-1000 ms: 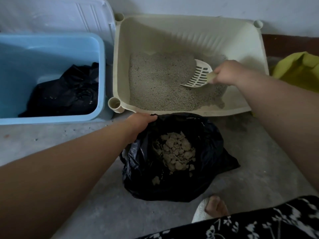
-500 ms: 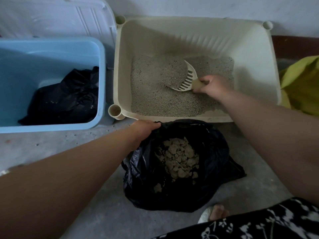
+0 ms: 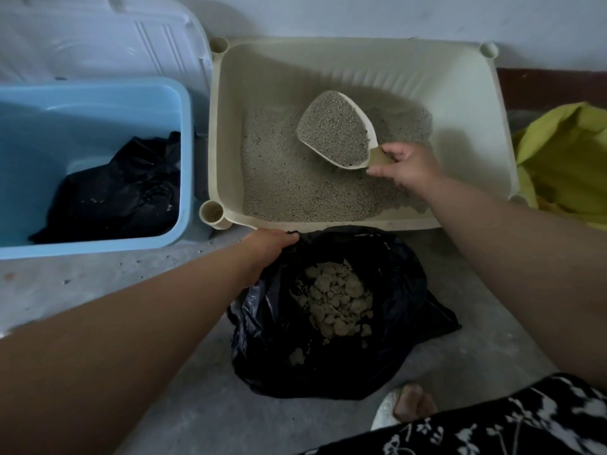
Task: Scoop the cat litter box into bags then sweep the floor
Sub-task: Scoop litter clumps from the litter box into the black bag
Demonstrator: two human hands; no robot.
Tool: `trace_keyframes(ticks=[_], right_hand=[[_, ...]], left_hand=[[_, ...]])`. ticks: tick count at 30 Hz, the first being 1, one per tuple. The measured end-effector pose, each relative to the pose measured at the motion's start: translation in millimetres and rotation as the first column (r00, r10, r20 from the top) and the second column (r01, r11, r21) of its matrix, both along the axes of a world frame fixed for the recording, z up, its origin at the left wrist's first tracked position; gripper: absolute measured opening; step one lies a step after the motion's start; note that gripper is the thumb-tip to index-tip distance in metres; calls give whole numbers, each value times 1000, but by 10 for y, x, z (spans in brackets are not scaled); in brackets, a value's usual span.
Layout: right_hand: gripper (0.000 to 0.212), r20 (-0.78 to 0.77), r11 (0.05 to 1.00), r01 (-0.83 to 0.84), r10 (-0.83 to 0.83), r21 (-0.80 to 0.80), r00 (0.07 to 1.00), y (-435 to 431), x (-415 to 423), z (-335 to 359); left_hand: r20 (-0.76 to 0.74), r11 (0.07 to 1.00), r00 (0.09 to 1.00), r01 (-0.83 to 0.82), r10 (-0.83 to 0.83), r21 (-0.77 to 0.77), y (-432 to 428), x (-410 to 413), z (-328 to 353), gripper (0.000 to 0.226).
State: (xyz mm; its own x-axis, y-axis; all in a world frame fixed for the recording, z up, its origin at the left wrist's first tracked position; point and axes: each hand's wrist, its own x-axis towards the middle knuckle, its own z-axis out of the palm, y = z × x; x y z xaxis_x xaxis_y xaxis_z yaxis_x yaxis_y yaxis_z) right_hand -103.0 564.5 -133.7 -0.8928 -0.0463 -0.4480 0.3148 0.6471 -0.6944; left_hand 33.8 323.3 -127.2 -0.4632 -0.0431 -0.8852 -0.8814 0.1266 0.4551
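The right hand [image 3: 407, 165] is curled round the short handle of a cream plastic litter scoop [image 3: 335, 129], thumb on top and fingers beneath; the scoop is held roughly level, its bowl heaped with grey granules, over the bed of grey granular cat litter [image 3: 295, 185] inside the cream rectangular plastic litter box [image 3: 466, 93], which sits on the grey concrete floor [image 3: 98, 280] against the wall; the left hand [image 3: 269, 247] grips the far left rim of an open black plastic bag [image 3: 400, 274], fingers folded over the edge; the bag stands on the floor just in front of the box's near wall and holds a pile of pale litter clumps [image 3: 338, 300]; to the left of the box sits a light blue plastic tub [image 3: 98, 100] with another crumpled black bag [image 3: 115, 192] in it, and a white plastic lid [image 3: 98, 37] leans behind it; a yellow-green cloth [image 3: 565, 159] lies to the right of the box; a foot in a white slipper [image 3: 407, 405] shows near the bottom edge.
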Motion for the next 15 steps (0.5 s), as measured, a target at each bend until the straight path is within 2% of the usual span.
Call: trace_keyframes(ticks=[15], right_hand=[[74, -79, 996, 78, -80, -30, 994, -16, -7, 93]], left_hand=[[-13, 1000, 1000, -12, 12, -11, 18, 14, 35, 31]])
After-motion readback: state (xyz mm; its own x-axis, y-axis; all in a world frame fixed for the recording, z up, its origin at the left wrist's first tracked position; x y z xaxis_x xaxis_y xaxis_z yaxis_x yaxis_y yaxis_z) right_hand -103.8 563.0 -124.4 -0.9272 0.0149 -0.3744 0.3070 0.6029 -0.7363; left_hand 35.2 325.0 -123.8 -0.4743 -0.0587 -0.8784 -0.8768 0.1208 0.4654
